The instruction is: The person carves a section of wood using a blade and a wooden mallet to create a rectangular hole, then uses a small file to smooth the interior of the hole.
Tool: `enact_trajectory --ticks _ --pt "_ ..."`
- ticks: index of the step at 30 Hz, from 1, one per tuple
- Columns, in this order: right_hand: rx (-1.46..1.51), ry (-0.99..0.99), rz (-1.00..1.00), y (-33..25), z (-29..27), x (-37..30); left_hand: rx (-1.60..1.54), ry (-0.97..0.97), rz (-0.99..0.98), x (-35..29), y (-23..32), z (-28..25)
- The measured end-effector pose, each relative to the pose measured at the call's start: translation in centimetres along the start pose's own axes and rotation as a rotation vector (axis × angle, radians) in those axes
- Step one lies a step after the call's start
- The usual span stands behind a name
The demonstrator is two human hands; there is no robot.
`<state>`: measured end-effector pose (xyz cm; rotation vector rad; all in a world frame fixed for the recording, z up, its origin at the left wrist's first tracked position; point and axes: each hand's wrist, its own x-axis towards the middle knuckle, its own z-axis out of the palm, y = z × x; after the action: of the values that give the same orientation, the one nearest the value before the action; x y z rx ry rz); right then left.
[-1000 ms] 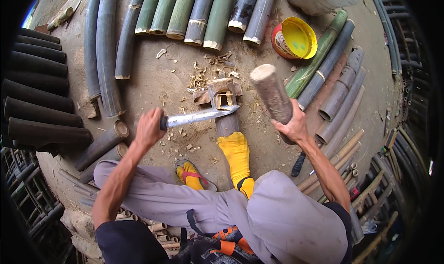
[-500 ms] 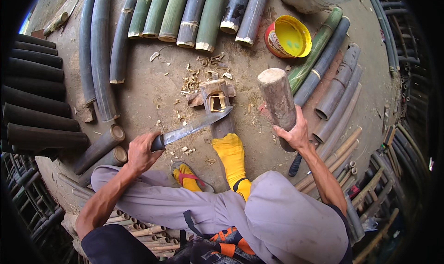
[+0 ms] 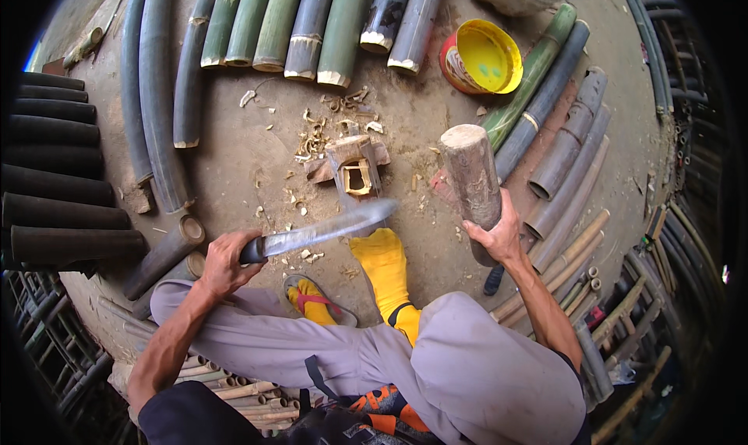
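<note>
My left hand (image 3: 230, 264) is closed round the black handle of a long knife (image 3: 327, 228). Its blade points right, slightly blurred, above a bamboo piece (image 3: 354, 150) with a squared opening cut in its side. That piece rests on a small wooden block (image 3: 318, 170), and my yellow-socked foot (image 3: 382, 266) is at its near end. In my right hand (image 3: 497, 231) is a thick wooden log (image 3: 470, 168), gripped near its lower end and held up with its pale cut face away from me. The log is apart from the knife.
Pale shavings (image 3: 315, 137) lie round the block. Bamboo poles (image 3: 339, 32) line the far side, with more poles (image 3: 567, 137) at the right and dark tubes (image 3: 58, 176) stacked left. A yellow-rimmed red bucket (image 3: 460, 63) stands far right. Beside my right wrist lies a dark handle (image 3: 493, 280).
The knife has lifted off the bamboo piece's opening and shifted slightly nearer to me. My left hand has moved a little left, and the log is slightly lower in view.
</note>
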<state>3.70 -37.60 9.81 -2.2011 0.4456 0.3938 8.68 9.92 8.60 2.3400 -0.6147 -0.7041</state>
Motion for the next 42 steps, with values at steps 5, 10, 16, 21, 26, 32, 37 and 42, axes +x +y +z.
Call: enact_trajectory --ticks 5,10,16,21,26,32,37,42 --pt "0.07 0.023 0.05 1.0 0.3 -0.6 -0.103 0.007 0.074 3.4 1.0 -2.2" --pt "0.084 0.041 -0.045 0.8 1.4 0.5 0.019 -0.171 -0.175 7.7 -4.4 -2.3" --pt "0.029 0.013 -0.083 0.3 1.3 0.3 0.035 -0.151 -0.298 10.3 -5.4 -1.4" --pt "0.019 -0.023 -0.073 0.0 1.4 0.4 0.084 -0.191 -0.316 10.5 -4.6 -2.1" --pt "0.04 -0.101 -0.058 -2.7 1.0 1.4 0.124 -0.23 -0.354 10.9 -4.7 -2.2" --pt "0.185 0.031 -0.467 -8.5 1.8 3.3 0.113 -0.27 -0.387 10.9 -5.1 -2.3" --pt "-0.082 -0.462 -0.177 -6.6 3.4 4.6 0.068 -0.299 -0.335 11.6 -4.8 -2.2" --pt "0.097 -0.332 -0.217 -13.2 0.4 6.0 -0.015 -0.293 -0.324 10.6 -5.9 -1.7"
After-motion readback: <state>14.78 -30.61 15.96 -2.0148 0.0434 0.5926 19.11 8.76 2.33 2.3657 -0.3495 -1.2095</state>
